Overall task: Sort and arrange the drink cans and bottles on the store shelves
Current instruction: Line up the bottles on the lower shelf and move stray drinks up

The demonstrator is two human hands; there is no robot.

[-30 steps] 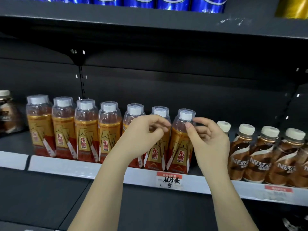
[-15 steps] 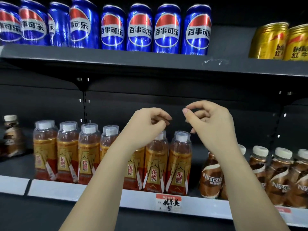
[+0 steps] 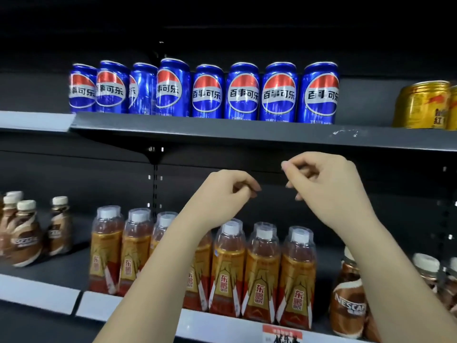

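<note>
Since a second ago both hands have lifted off the amber bottles; we now see the left hand and right hand empty, fingers loosely curled, close but apart, just under the upper shelf. Amber row looks tidy, sealed and full. The blue cans above seem unfinished: left ones sit turned and uneven.

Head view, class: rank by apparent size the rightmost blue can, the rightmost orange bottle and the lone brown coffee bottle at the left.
1. Orange bottle, though it is nearest the camera.
2. Blue can.
3. Coffee bottle, standing further back.
</note>
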